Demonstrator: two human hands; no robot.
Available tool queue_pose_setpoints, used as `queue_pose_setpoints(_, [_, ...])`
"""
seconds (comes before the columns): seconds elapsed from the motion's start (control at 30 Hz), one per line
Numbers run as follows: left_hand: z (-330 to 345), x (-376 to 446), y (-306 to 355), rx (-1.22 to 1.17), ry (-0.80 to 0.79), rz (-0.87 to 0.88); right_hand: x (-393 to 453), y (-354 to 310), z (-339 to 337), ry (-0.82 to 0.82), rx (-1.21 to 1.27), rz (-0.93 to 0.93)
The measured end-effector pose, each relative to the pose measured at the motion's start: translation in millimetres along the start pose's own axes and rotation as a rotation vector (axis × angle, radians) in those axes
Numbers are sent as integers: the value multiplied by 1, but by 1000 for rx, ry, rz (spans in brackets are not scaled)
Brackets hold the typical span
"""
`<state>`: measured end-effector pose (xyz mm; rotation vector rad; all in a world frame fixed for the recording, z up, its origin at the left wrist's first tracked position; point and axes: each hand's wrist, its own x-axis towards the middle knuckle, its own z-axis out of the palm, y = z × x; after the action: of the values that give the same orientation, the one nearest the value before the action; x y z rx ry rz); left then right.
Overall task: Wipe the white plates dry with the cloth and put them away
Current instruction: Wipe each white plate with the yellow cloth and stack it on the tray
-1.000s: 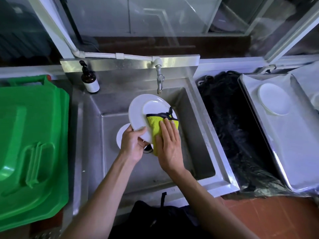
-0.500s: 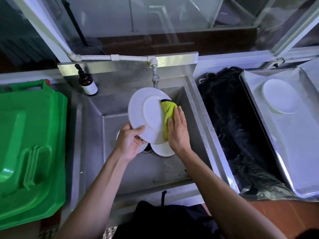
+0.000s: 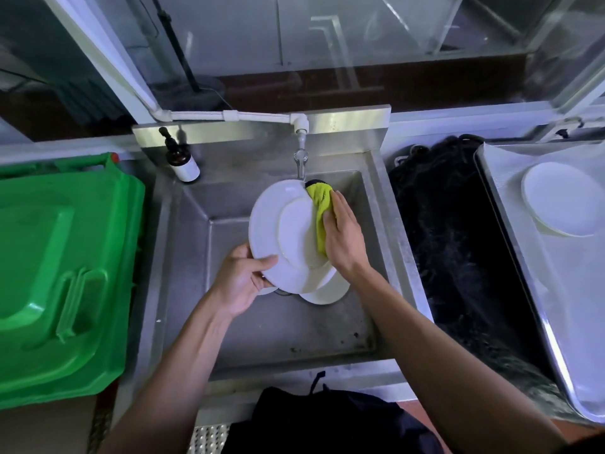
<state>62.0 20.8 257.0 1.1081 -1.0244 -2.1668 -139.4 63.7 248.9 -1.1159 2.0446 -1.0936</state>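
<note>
Over the steel sink [image 3: 268, 335] I hold a white plate [image 3: 278, 234] tilted, its underside toward me. My left hand [image 3: 242, 280] grips its lower left rim, thumb on the near face. My right hand [image 3: 342, 234] presses a yellow-green cloth [image 3: 320, 211] against the plate's right edge with straight fingers. Another white plate [image 3: 327, 290] lies on the sink floor, mostly hidden behind the held one. Two stacked white plates [image 3: 559, 198] rest on the steel tray [image 3: 573, 339] at the right.
A tap [image 3: 300, 158] hangs just above the held plate's top edge. A brown pump bottle [image 3: 181, 160] stands at the sink's back left corner. A green bin lid [image 3: 62, 273] fills the left side. A black bag [image 3: 458, 240] lies between sink and tray.
My right hand has slid the cloth from the plate's lower middle up to its right rim. The plate has tilted more upright, and my view has shifted slightly.
</note>
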Motion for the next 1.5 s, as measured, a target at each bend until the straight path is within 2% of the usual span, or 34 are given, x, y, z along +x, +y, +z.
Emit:
queue_pose_setpoints(0.27, [6, -6, -6, 96, 12, -32, 4, -12, -1, -71, -52, -226])
queue_pose_setpoints(0.5, [23, -9, -19, 132, 18, -35, -20, -20, 8, -170, -171, -540])
queue_pose_setpoints(0.83, [34, -13, -29, 111, 57, 29, -39, -5, -2, -226, -208, -770])
queue_pose_setpoints(1.0, [42, -18, -27, 126, 57, 37, -25, -3, -12, -254, -215, -728])
queue_pose_setpoints(1.17, [48, -22, -28, 120, 109, 48, -6, -2, -15, -209, -183, -594])
queue_pose_setpoints(1.3, [53, -25, -32, 104, 140, 90, 6, 5, -22, -171, -77, -416])
queue_pose_setpoints(1.5, [60, -28, -41, 87, 206, 119, 6, 19, -28, -185, 23, -279])
